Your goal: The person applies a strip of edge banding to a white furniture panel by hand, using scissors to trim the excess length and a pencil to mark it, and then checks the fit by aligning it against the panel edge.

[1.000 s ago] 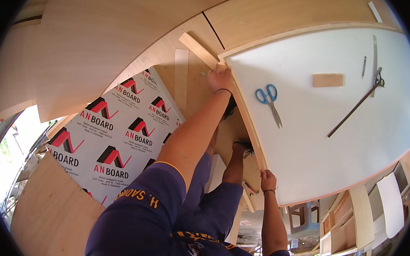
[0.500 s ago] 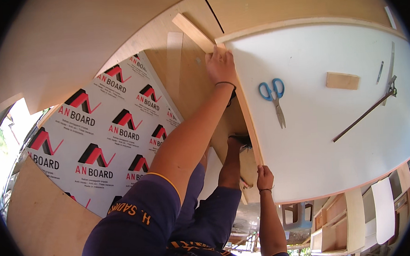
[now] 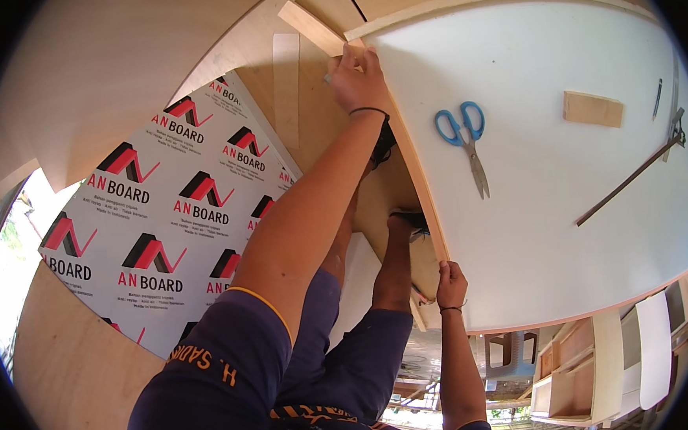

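A narrow wooden strip (image 3: 413, 159) runs along the left edge of a white board (image 3: 534, 227). At its far end, by the corner of the board, my left hand (image 3: 358, 82) is closed with bent fingers on the strip. My right hand (image 3: 451, 285) pinches the near end of the same strip, its thumb and fingers closed at the edge. Blue-handled scissors (image 3: 462, 133) lie on the white board close to the strip, blades partly apart. Farther right are a small wooden block (image 3: 593, 109) and a square with a long dark blade (image 3: 632, 178).
A pen (image 3: 657, 99) and a thin metal ruler (image 3: 674, 92) lie at the board's right. Beyond my left hand another wooden piece (image 3: 313, 29) sticks out. Printed sheet board (image 3: 193, 200) leans at left. Wooden cabinet frames (image 3: 578, 374) and a plastic stool (image 3: 511, 350) stand at lower right.
The view has shifted a little, so the scissors and board edge sit higher. The fingers of my left hand are more bent at the strip's far end. My right hand keeps hold of the near end.
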The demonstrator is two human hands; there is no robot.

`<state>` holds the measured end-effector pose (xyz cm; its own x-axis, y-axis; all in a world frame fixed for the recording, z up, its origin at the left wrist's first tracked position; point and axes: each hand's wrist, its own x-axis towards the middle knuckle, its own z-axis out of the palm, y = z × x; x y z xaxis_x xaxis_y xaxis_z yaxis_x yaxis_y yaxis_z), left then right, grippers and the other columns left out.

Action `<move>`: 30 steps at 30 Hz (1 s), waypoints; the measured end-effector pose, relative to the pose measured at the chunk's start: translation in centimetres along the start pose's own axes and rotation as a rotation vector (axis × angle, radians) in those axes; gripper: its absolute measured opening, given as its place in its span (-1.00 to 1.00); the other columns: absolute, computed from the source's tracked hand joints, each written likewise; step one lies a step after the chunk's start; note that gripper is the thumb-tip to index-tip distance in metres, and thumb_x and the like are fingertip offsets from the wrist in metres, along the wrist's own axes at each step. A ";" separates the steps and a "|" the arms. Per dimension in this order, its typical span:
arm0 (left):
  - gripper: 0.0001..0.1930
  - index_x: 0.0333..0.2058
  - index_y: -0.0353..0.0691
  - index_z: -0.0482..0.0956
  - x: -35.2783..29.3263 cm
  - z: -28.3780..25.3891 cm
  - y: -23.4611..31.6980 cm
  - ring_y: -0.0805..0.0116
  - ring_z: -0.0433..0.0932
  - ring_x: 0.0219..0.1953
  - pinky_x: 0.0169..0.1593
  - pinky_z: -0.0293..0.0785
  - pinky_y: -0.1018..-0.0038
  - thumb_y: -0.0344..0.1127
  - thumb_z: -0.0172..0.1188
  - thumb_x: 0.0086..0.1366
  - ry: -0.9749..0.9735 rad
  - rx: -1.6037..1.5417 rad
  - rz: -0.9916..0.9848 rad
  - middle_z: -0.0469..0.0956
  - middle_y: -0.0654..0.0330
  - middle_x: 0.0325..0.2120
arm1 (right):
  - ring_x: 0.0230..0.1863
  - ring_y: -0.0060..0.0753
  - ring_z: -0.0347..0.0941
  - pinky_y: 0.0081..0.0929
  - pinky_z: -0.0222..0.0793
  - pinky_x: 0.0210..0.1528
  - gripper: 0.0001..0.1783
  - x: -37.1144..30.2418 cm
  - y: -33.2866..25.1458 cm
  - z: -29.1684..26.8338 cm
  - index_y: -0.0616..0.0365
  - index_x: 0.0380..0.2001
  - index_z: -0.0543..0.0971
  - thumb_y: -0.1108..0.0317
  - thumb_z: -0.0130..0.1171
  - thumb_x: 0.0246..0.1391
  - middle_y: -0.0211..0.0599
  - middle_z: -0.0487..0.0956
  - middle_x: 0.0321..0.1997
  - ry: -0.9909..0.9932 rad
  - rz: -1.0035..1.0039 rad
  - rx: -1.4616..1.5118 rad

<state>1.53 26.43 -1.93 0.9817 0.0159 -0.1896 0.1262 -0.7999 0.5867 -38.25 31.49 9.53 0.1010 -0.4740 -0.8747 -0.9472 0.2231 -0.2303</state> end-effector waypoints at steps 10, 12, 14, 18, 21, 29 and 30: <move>-0.59 -0.21 -0.32 0.57 0.8 0.0 -0.8 0.21 0.49 -0.43 -0.35 0.43 0.30 -0.11 0.20 0.05 -0.017 0.140 0.015 0.43 0.15 -0.47 | -0.34 0.03 0.46 -0.27 0.34 -0.28 -0.68 0.6 0.4 0.9 0.26 -0.36 0.53 0.20 -0.05 0.15 -0.01 0.53 -0.40 0.037 -0.020 0.041; -0.60 -0.27 -0.32 0.57 0.9 -0.2 -0.5 0.19 0.49 -0.43 -0.35 0.43 0.28 -0.09 0.20 0.04 -0.034 0.179 0.012 0.43 0.15 -0.47 | -0.34 0.03 0.46 -0.26 0.34 -0.28 -0.68 0.5 0.0 0.9 0.26 -0.36 0.53 0.19 -0.04 0.15 -0.01 0.53 -0.40 0.039 -0.021 0.045; -0.62 -0.33 -0.32 0.57 1.0 -0.4 -0.3 0.18 0.49 -0.44 -0.36 0.42 0.27 -0.09 0.20 0.03 -0.050 0.206 0.010 0.43 0.14 -0.47 | -0.34 0.02 0.46 -0.26 0.34 -0.28 -0.67 0.4 -0.5 0.7 0.27 -0.37 0.53 0.18 -0.03 0.14 -0.01 0.53 -0.40 0.047 -0.033 0.031; -0.65 -0.40 -0.31 0.57 1.2 -0.7 0.1 0.16 0.49 -0.44 -0.35 0.42 0.25 -0.09 0.19 0.03 -0.064 0.257 0.028 0.42 0.14 -0.47 | -0.42 -0.10 0.45 -0.32 0.34 -0.33 -0.66 0.9 1.5 1.9 0.27 -0.39 0.54 0.16 0.02 0.12 -0.03 0.52 -0.47 0.098 -0.058 0.048; -0.65 -0.48 -0.34 0.54 1.2 -0.7 0.2 0.12 0.47 -0.45 -0.31 0.39 0.26 -0.09 0.17 0.02 -0.041 0.258 0.046 0.42 0.06 -0.50 | -0.55 -0.33 0.42 -0.43 0.33 -0.42 -0.64 1.1 2.0 2.3 0.27 -0.39 0.55 0.12 0.07 0.11 -0.12 0.51 -0.58 0.148 -0.080 0.014; -0.63 -0.54 -0.37 0.50 0.8 -0.5 1.0 0.02 0.48 -0.41 -0.27 0.39 0.21 -0.08 0.13 0.02 -0.036 0.293 0.030 0.44 -0.02 -0.48 | -0.42 0.02 0.49 -0.27 0.36 -0.36 -0.72 1.8 0.7 2.0 0.23 -0.42 0.52 0.19 0.08 0.08 -0.02 0.53 -0.48 0.104 0.043 0.003; -0.62 -0.54 -0.37 0.50 0.9 -0.6 0.9 0.01 0.48 -0.41 -0.27 0.39 0.20 -0.07 0.12 0.02 -0.044 0.268 0.009 0.44 -0.03 -0.48 | -0.41 0.01 0.50 -0.27 0.37 -0.35 -0.73 1.8 0.5 2.1 0.23 -0.40 0.51 0.19 0.09 0.08 -0.03 0.54 -0.48 0.135 0.043 0.035</move>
<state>2.65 26.07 -1.13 0.9747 -0.0135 -0.2229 0.0695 -0.9302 0.3604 -37.94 32.53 6.89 0.0167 -0.5733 -0.8191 -0.9385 0.2737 -0.2107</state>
